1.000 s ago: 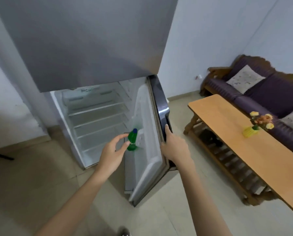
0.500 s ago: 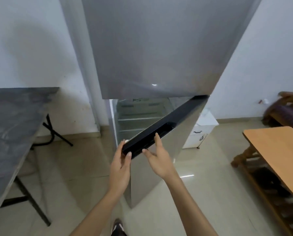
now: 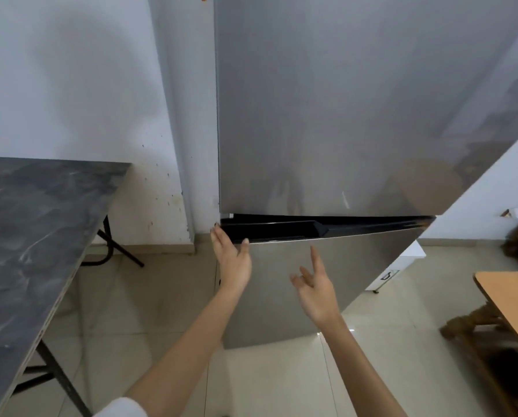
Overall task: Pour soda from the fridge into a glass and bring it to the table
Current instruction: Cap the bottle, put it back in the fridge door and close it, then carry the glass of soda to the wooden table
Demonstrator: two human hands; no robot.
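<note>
The person stands close up to the fridge (image 3: 342,115), both arms out toward its lower door (image 3: 357,281). That door lies nearly flush with the body, with only a thin dark gap showing along its top at the left corner.

The left hand (image 3: 233,260) is flat, fingers (image 3: 220,239) straight, their tips touching the left end of the black grip strip (image 3: 269,228) that runs along the door's top edge. The right hand (image 3: 314,293) hangs just in front of the door panel, fingers spread and loose. From here I can't be sure whether it touches the metal. Neither hand has hold of anything.

No soda is to be seen, and no glass either. With both hands empty, I judge the soda is inside the fridge behind that door, so the task is at its very first step: getting into the fridge.

The next move would call for the left fingers to curl into the strip and draw the door outward, toward the near side, swinging it wide enough to reach in. The right hand is free to take the bottle. A glass must then be found.

A dark table (image 3: 35,236) stands on the left and a wooden table (image 3: 513,296) on the right. Either could be where the drink is meant to go.
</note>
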